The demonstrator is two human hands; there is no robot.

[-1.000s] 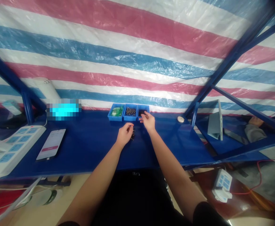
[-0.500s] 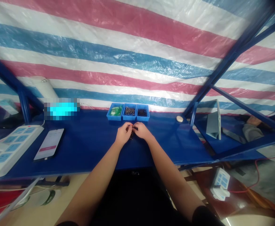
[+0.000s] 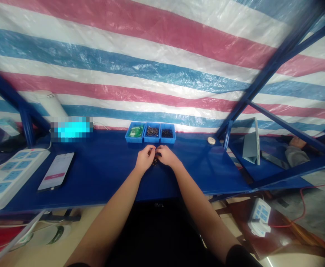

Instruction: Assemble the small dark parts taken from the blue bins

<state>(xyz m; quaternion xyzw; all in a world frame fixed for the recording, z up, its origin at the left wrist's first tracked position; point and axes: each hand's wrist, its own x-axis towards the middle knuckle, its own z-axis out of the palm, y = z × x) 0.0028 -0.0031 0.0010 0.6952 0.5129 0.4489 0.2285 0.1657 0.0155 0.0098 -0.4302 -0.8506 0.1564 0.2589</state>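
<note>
My left hand (image 3: 145, 158) and my right hand (image 3: 166, 155) meet fingertip to fingertip above the blue table, both with fingers pinched together. Whatever lies between the fingertips is too small to name; a speck of red shows there. Under and between the hands sits a small cluster of brass-and-dark metal pieces (image 3: 155, 161). Just beyond the hands stand three blue bins side by side. The left bin (image 3: 134, 140) holds a green plastic bag (image 3: 136, 131), the middle one small metallic pieces (image 3: 153, 131), the right one small dark pieces (image 3: 167, 133).
A phone (image 3: 56, 171) and a large white power strip (image 3: 20, 174) lie on the left of the table (image 3: 101, 174). A round pale object (image 3: 211, 140) rests at the right. Beyond the blue frame (image 3: 262, 78) are a tablet in a stand (image 3: 253, 142) and another person's sleeve (image 3: 297, 155).
Both hands stay together with only slight finger movement. A little more of the metal cluster shows beneath them. The whole view has shifted slightly.
</note>
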